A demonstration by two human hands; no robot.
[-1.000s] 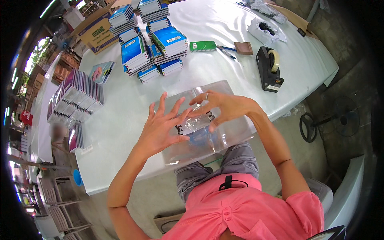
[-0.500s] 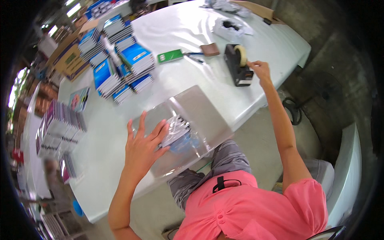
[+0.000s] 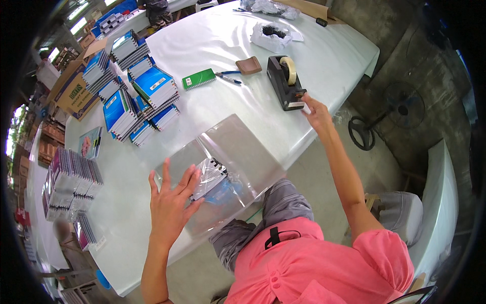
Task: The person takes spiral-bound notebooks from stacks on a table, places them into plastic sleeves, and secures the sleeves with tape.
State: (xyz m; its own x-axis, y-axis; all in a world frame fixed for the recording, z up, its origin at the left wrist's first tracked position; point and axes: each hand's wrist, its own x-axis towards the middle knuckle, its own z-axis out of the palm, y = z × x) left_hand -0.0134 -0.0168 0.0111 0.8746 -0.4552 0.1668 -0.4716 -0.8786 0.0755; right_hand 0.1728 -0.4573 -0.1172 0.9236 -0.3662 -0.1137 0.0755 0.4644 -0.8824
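Note:
My left hand point(image 3: 174, 205) lies with fingers spread on the left part of a stack of clear plastic bags point(image 3: 248, 139) at the table's near edge. Under the clear film beside my fingers shows a spiral-bound notebook point(image 3: 215, 177) with white and blue parts; its outline is blurred by glare. My right hand point(image 3: 319, 115) is at the near end of a black tape dispenser point(image 3: 284, 88). Its thumb and fingers are pinched by the cutter on a small pale strip of tape point(image 3: 306, 108), only partly visible. A yellowish tape roll point(image 3: 288, 70) sits in the dispenser.
Stacks of blue notebooks point(image 3: 154, 83) stand at the far left, purple ones point(image 3: 71, 182) nearer. A green notebook point(image 3: 199, 79), pens point(image 3: 229, 78) and a brown pad point(image 3: 248, 65) lie behind the bags. A cardboard box point(image 3: 76, 93) is beyond; a fan point(image 3: 403, 109) stands right.
My right hand has moved from beside the tape roll to the dispenser's near, cutter end. My left hand stays spread on the bags. The whole view has shifted slightly.

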